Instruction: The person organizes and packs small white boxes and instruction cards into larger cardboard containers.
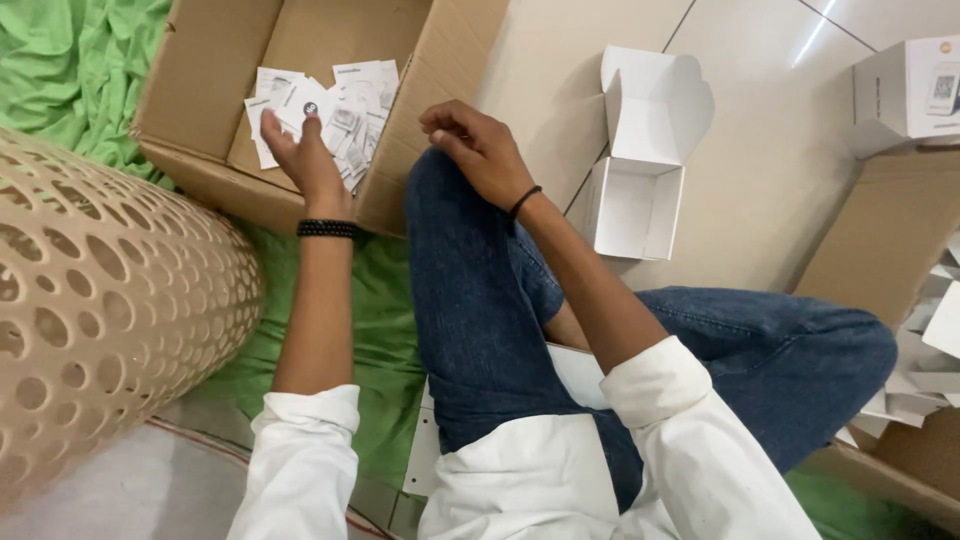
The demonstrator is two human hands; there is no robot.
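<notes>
My left hand (305,155) reaches into a brown cardboard box (215,70) and its fingers are on a pile of small white leaflets (345,115); whether it grips one I cannot tell. A black bead bracelet sits on that wrist. My right hand (480,150) rests on my raised knee in blue jeans (470,280), fingers loosely curled, holding nothing that I can see. An open white carton (640,205) with its lid flipped up stands on the tiled floor to the right of the knee.
A tan perforated basket-like object (110,300) fills the left side. Green cloth (70,70) lies under the box. At the right, another white carton (910,90) and a brown box holding white flat cartons (925,340).
</notes>
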